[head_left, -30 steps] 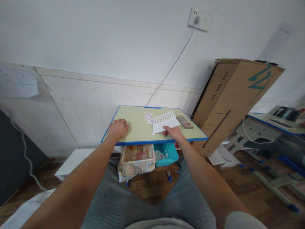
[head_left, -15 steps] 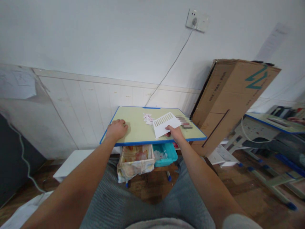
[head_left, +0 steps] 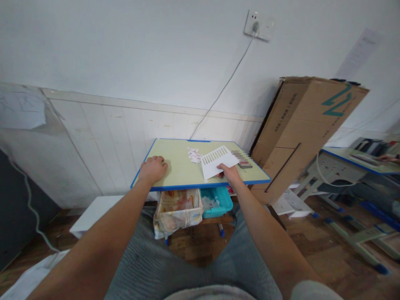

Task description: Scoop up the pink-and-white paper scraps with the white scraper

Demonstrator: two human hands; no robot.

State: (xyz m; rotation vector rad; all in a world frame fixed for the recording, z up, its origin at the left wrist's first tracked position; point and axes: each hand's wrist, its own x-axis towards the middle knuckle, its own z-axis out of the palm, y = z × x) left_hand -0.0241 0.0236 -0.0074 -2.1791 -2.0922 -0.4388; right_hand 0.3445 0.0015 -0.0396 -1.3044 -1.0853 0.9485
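Note:
My right hand grips a white card at its near edge, thumb on top. The card has a row of narrow slots along its far side and is held over the desk, whose top is pale green with a blue edge. Small pinkish-white paper pieces lie in a loose pile just left of the card. My left hand rests on the left part of the desk, palm down, fingers loosely bent, holding nothing. Right of the card is a blurred-out dark object.
Below the desk edge sit a cloth-lined basket and a turquoise bin with whitish scraps. A tall cardboard box leans at the right. A cable runs from the wall socket down behind the desk. Another person's hand shows far right.

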